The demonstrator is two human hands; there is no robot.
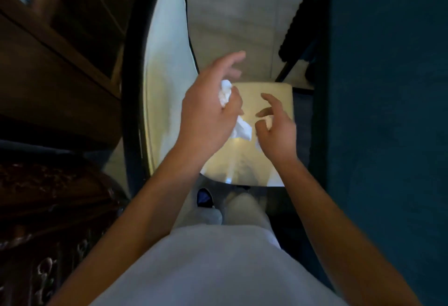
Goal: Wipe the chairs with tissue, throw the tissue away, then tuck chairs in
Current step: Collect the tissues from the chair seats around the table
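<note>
A dark teal wall filled the right side, and a dark wooden cabinet the left, leaving a narrow lane in which the person stood. Between them lay a pale table top with a dark rim, curving along the left. Just to its right sat the chair, its cream seat directly below the hands and out from the table, probably so the seat could be reached for wiping. The left hand hung above the seat's far left part, its lower fingers curled round a crumpled white tissue while the forefinger stuck out loose; one corner of the tissue dangled towards the seat. The right hand hovered beside it, holding nothing, fingers loosely bent, seemingly ready to take or reshape the tissue. Whether the seat was already wiped could not be told.
</note>
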